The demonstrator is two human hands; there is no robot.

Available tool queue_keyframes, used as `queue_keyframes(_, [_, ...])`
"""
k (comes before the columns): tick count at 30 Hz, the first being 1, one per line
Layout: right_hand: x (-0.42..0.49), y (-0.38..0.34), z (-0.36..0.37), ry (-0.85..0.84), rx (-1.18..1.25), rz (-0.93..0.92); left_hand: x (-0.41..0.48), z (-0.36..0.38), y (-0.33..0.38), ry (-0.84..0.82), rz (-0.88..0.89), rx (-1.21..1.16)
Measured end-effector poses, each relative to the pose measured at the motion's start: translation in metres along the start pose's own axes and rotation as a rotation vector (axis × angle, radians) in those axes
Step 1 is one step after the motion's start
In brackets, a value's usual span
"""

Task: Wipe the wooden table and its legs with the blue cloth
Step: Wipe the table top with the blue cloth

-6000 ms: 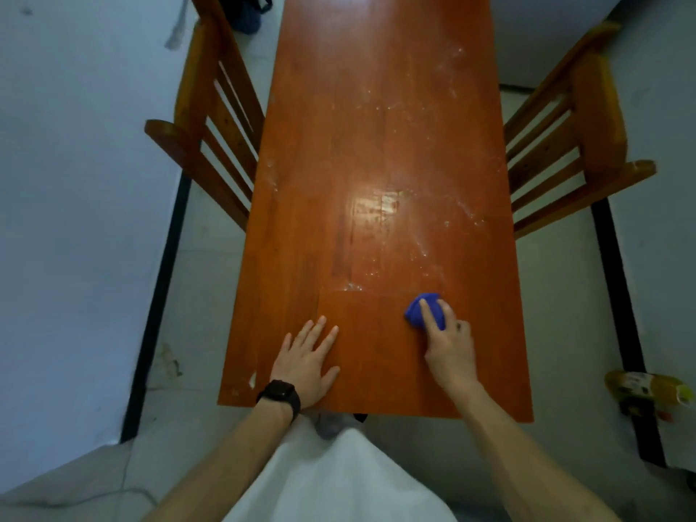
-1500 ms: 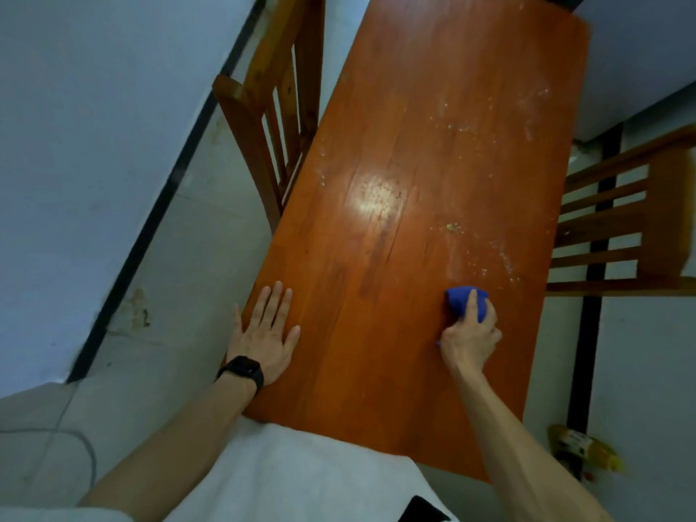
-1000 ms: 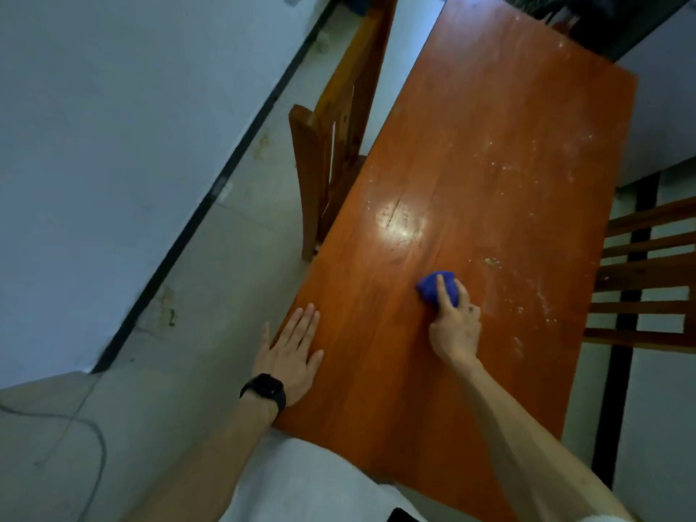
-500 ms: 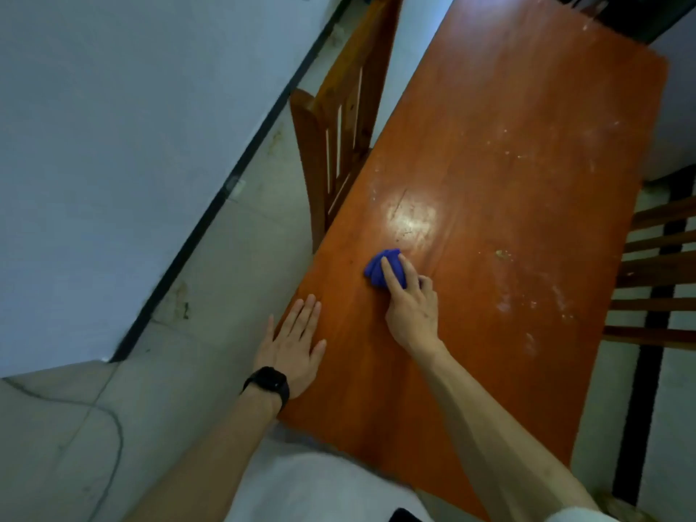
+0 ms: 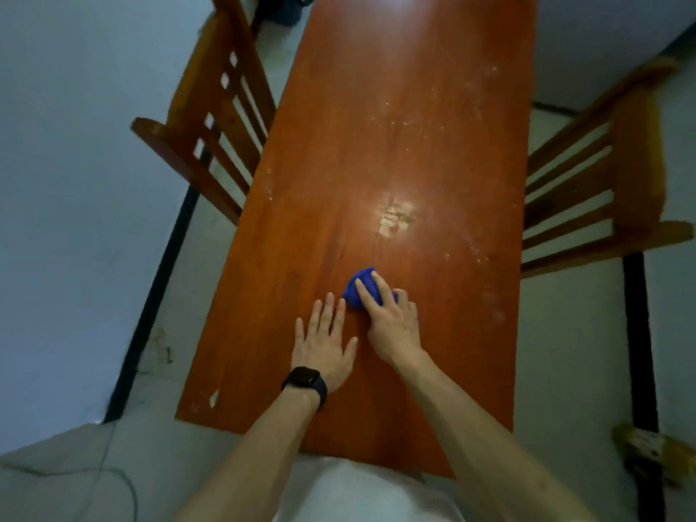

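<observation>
Right hand (image 5: 393,325) slid beside flat, relaxed left hand (image 5: 325,346); fingers (image 5: 367,295) clutched one blue cloth (image 5: 357,286), mostly hidden underneath; two chairs (image 5: 211,118) cropped.

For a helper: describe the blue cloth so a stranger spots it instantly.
Find the long wooden table. Near its close end, the right hand holds down a bunched cloth. It is the only blue thing on the wood.

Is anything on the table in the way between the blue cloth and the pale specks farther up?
Nothing visible. The table ahead of the cloth holds only pale specks. The left hand lies flat beside the right hand, nearer the person, not in the path.
</observation>
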State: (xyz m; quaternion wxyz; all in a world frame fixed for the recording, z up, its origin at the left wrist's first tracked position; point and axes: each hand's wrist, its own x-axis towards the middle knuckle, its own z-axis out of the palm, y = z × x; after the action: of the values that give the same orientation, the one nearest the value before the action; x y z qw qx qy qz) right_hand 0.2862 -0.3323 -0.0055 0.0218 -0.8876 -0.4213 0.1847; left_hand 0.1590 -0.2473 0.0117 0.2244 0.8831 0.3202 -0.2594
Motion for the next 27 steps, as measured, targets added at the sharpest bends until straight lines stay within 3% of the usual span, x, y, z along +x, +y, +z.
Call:
queue_keyframes(2, [-0.011,0.043,0.001,0.076,0.022,0.063,-0.003,0.008,0.011,-0.096,-0.028,0.046])
queue_keyframes(8, [-0.067,0.211,-0.038,0.109,0.219,0.796,-0.002,0.007,0.02,-0.161,-0.052,0.237])
queue_keyframes(10, [-0.073,0.224,-0.047,0.144,0.21,0.794,-0.002,0.01,0.023,-0.139,-0.076,0.257])
queue_keyframes(14, [-0.062,0.164,-0.039,0.202,0.24,0.49,-0.001,0.012,0.032,-0.172,-0.118,0.292])
queue_keyframes(17, [-0.049,0.109,-0.016,0.082,0.211,0.169,0.001,0.012,0.039,-0.199,-0.161,0.297])
queue_keyframes(19, [-0.05,0.11,-0.003,0.013,0.169,0.066,0.003,0.012,0.04,-0.201,-0.168,0.311])
queue_keyframes(21, [-0.057,0.141,-0.002,0.077,0.135,0.142,0.003,0.012,0.041,-0.202,-0.168,0.321])
queue_keyframes(25, [-0.071,0.23,-0.015,0.131,0.244,0.625,0.002,0.011,0.043,-0.216,-0.172,0.304])
queue_keyframes(27, [-0.075,0.255,-0.024,0.19,0.296,0.717,0.003,0.013,0.04,-0.197,-0.16,0.287])
